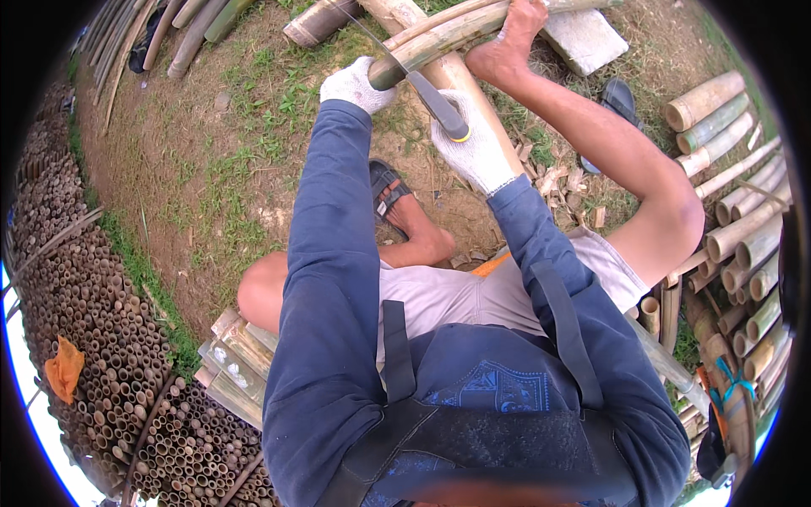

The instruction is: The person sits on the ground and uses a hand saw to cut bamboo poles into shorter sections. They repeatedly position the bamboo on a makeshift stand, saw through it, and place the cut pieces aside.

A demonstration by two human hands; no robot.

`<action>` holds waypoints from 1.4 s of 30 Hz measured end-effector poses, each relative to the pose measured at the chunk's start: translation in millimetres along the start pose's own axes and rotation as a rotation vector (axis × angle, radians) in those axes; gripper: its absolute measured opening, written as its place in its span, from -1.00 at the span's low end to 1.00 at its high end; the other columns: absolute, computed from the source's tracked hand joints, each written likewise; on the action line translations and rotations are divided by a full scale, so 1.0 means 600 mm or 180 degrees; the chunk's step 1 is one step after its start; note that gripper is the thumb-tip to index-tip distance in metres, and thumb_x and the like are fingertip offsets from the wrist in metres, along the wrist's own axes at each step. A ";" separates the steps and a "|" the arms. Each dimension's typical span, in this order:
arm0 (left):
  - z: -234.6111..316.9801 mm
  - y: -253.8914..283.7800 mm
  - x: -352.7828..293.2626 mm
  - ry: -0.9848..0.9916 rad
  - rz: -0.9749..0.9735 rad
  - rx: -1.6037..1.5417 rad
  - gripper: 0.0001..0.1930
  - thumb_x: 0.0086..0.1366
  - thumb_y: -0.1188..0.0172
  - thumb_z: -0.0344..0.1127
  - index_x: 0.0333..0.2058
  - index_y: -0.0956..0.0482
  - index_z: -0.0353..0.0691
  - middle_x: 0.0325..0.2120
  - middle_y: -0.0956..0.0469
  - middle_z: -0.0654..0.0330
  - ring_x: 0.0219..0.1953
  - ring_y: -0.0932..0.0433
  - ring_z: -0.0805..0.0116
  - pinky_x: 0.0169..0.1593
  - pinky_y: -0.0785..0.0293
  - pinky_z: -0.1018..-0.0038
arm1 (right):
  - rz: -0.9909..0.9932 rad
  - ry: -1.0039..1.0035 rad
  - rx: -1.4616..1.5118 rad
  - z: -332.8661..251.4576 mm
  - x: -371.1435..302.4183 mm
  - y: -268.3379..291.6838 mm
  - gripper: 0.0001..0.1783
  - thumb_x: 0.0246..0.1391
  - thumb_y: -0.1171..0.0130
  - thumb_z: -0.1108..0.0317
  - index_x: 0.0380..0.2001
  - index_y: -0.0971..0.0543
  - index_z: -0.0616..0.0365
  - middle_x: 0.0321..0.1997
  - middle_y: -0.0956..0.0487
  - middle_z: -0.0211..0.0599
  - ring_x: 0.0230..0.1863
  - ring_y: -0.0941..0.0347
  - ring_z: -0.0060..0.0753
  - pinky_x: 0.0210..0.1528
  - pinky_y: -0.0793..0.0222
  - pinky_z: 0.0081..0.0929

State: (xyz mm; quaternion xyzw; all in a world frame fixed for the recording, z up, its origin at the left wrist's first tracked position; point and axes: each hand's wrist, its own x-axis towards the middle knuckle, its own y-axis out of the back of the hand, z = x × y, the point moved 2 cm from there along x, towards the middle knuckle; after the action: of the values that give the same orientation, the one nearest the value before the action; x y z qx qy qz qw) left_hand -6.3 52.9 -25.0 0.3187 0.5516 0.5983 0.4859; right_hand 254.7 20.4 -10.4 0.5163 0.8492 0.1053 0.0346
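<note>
My left hand (356,86), in a white knit glove, is wrapped round the near left end of a bamboo pole (448,39). My right hand (475,145), gloved the same way, grips the grey and yellow handle of a handsaw (436,105). Its thin blade runs up and to the left, crossing the pole just beyond my left hand. How deep the teeth sit in the bamboo cannot be made out. Under the pole lies a thick pale log (465,84). My bare right foot (509,38) presses on the pole further along.
A pale block (583,38) and a loose sandal (619,100) lie beyond my right leg. Cut bamboo lengths (714,114) are piled at right. A large stack of bamboo tubes (93,338) fills the left side. Shavings (553,182) litter the ground beside the log.
</note>
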 end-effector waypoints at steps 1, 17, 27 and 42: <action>-0.003 -0.001 0.000 -0.0057 0.0041 0.0020 -0.32 0.08 -0.46 0.26 0.13 -0.68 0.06 -0.07 -0.80 0.05 -0.01 -0.79 -0.05 0.16 -0.68 0.14 | 0.0015 0.0234 -0.0056 -0.012 -0.039 0.028 -0.46 0.21 -0.38 0.49 0.26 -0.53 0.15 0.09 -0.64 -0.08 0.16 -0.62 -0.23 0.23 -0.50 -0.39; -0.004 -0.002 0.010 -0.0013 0.0067 0.0050 -0.27 0.07 -0.49 0.27 0.18 -0.66 0.08 -0.02 -0.79 -0.01 0.03 -0.78 -0.07 0.18 -0.66 0.11 | 0.0028 0.0070 -0.0169 0.047 0.021 -0.019 -0.50 0.21 -0.36 0.36 0.21 -0.52 0.02 0.09 -0.64 -0.03 0.10 -0.65 0.10 0.16 -0.58 -0.15; -0.015 -0.018 0.016 -0.0141 0.0122 -0.0004 -0.34 0.10 -0.48 0.23 0.14 -0.68 0.09 -0.07 -0.80 0.01 -0.01 -0.79 -0.06 0.14 -0.67 0.09 | -0.0215 -0.0813 -0.0768 -0.150 -0.330 0.185 -0.40 0.13 -0.30 0.60 0.28 -0.53 0.22 0.19 -0.64 0.02 0.26 -0.62 0.08 0.36 -0.49 -0.17; -0.010 -0.015 0.017 -0.0027 -0.0094 -0.0146 -0.24 0.06 -0.51 0.29 0.20 -0.66 0.09 -0.03 -0.79 0.00 0.04 -0.77 -0.10 0.17 -0.67 0.11 | -0.0217 -0.0778 -0.0642 -0.111 -0.296 0.167 -0.35 0.16 -0.36 0.58 0.33 -0.49 0.20 0.23 -0.61 0.03 0.29 -0.61 0.00 0.34 -0.49 -0.23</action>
State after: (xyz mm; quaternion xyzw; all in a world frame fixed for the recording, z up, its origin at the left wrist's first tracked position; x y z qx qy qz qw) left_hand -12.9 59.9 -36.4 0.3019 0.5404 0.6022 0.5042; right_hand 413.3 -101.3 67.6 0.4900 0.8408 0.1252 0.1929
